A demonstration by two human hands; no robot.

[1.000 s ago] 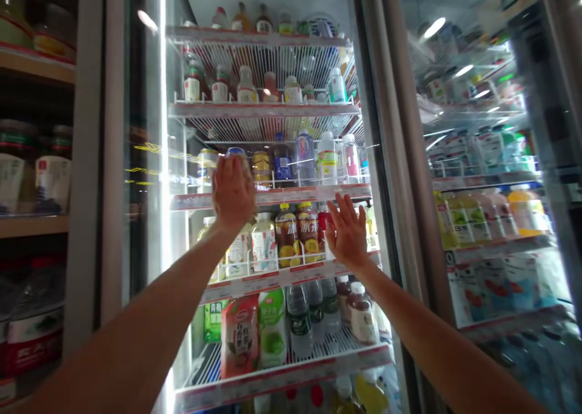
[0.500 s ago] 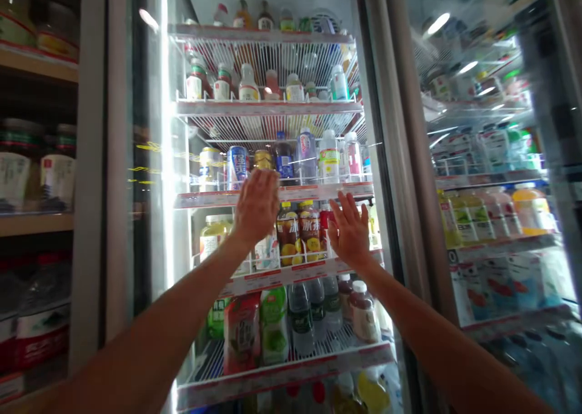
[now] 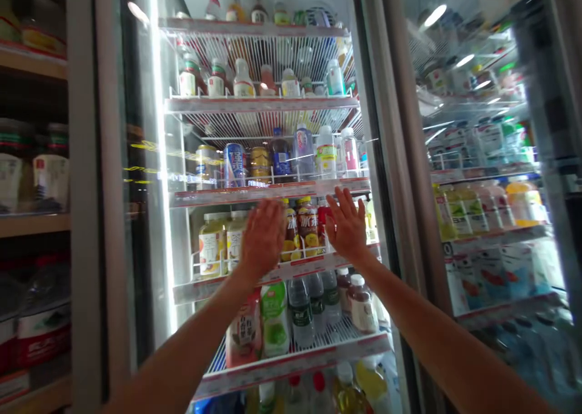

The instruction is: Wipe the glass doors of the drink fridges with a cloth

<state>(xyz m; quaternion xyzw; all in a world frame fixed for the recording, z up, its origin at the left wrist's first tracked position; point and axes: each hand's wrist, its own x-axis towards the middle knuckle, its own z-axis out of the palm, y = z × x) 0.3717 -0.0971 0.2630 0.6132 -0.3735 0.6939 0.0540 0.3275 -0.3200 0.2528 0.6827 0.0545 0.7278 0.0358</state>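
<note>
Both my hands are raised, palms forward, in front of a lit drinks fridge, holding nothing. My left hand, a little blurred, has its fingers stretched upward and hides part of the middle shelf. Just left of it are pale tea bottles. Dark iced-tea bottles with yellow caps show between my hands. My right hand is spread before the right end of that shelf, partly covering a red item. Whether either palm touches a glass surface I cannot tell.
Above are cans such as a blue one and several bottles on wire shelves. Below stand green cartons and water bottles. A metal door frame runs down the right, beside another stocked fridge. Wooden shelves with jars stand left.
My left hand has moved down and slightly right, uncovering a gold can on the shelf above. My right hand stays nearly in place. The view has shifted slightly.
</note>
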